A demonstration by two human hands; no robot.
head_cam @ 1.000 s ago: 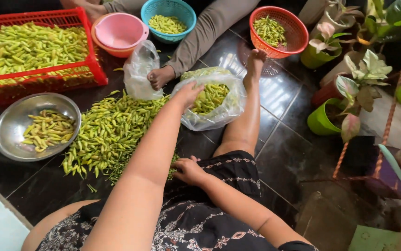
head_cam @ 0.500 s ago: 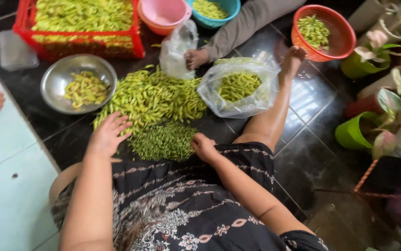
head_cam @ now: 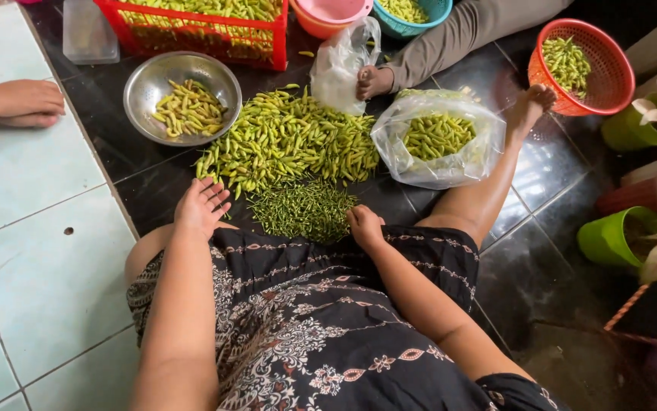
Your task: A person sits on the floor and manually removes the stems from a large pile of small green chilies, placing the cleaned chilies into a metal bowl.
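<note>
I sit on the floor in a dark patterned dress, with a big heap of green and yellow chillies (head_cam: 290, 141) spread on the dark tiles in front of me. Closer to me lies a smaller pile of thin green stems (head_cam: 303, 209). My left hand (head_cam: 202, 205) rests by my knee with fingers spread, just left of the stems and near the heap's edge. My right hand (head_cam: 364, 226) is curled at the stem pile's right edge; what it holds is not visible. A clear plastic bag of chillies (head_cam: 439, 137) stands beside my outstretched leg.
A steel bowl of chillies (head_cam: 182, 95) sits far left. Behind it are a red crate (head_cam: 199, 27), a pink bowl (head_cam: 332, 11), a teal bowl (head_cam: 408, 11), an empty plastic bag (head_cam: 340, 65) and a red basket (head_cam: 583, 65). Another person's foot (head_cam: 374, 80) and hand (head_cam: 20, 103) are near. Potted plants (head_cam: 633, 228) stand right.
My left hand has come back from the plastic bag to the floor by my knee. The view has shifted left and down, showing light tiles and another person's hand.
</note>
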